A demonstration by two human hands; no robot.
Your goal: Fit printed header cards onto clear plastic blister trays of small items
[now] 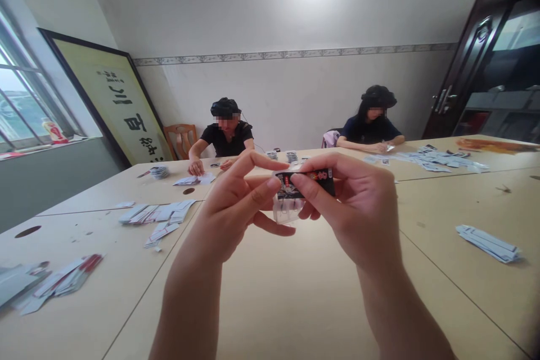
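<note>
Both hands are raised over the middle of the table, meeting around a small clear plastic box (287, 211) and a black printed card (318, 179). With thumb and fingers, my left hand (236, 197) grips the clear box and touches the left end of the card. The thumb of my right hand (352, 197) presses on the card's face, its fingers curled behind. The card lies across the upper front of the box; whether it is attached or loose I cannot tell. What the fingertips do behind it is hidden.
Paper packets (156, 212) and more packets (63, 281) lie on the table (261, 304) at left. A bundle of strips (489, 243) sits at right. Two people (230, 135) work across the table, with a heap of packets (434, 157) by the right one.
</note>
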